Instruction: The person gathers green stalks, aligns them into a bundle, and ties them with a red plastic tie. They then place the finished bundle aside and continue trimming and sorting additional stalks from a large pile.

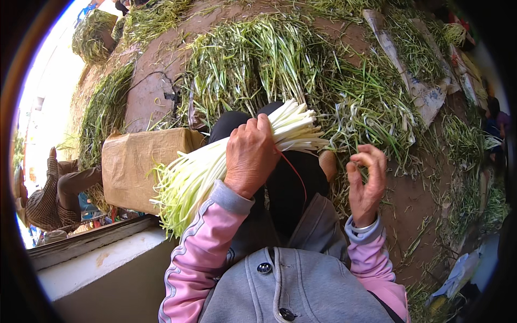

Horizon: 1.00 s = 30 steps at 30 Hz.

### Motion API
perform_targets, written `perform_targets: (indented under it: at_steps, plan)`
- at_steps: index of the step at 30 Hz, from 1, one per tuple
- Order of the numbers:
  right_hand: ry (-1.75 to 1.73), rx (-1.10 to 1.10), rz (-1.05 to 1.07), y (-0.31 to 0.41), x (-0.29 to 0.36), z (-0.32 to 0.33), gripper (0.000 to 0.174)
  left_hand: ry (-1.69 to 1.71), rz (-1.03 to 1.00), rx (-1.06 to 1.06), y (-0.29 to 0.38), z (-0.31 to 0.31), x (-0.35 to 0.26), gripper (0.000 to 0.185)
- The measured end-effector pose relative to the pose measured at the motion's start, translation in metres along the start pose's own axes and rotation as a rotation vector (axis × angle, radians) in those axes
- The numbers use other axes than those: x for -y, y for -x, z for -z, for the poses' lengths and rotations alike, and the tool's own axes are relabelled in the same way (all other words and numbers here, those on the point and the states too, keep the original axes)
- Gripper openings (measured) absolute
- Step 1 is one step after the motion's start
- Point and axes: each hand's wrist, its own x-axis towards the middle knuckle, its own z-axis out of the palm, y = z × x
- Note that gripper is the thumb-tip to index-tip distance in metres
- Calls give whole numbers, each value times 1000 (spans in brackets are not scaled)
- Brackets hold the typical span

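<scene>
A thick bundle of pale yellow-green stalks [204, 165] lies across my lap, and my left hand [251, 151] is closed around it. The whitish ends fan out to the upper right, the thin leafy ends to the lower left. From under my left hand a thin red string [297, 171] hangs down over my dark trousers. My right hand [367, 181] is raised to the right of the bundle, fingers curled and apart, with nothing seen in it.
A box wrapped in brown covering [141, 167] stands at my left, by a white ledge [105, 254]. Heaps of green stalks [258, 56] cover the ground ahead and right. A printed sack [424, 97] lies right. Another person [46, 202] sits at far left.
</scene>
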Motion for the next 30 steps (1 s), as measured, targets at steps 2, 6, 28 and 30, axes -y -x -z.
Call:
perform_targets:
  at_steps: [2, 6, 28, 30]
  plan:
    - [97, -34, 147, -8, 3, -4, 14, 9, 0, -10, 1, -1, -1, 24]
    - [160, 147, 416, -15, 28, -40, 22, 22, -5, -12, 1, -5, 0, 25]
    - [232, 159, 398, -30, 17, -31, 30, -6, -8, -16, 4, -6, 0, 44]
    - [236, 259, 486, -22, 19, -49, 31, 1, 10, 0, 5, -6, 0, 45]
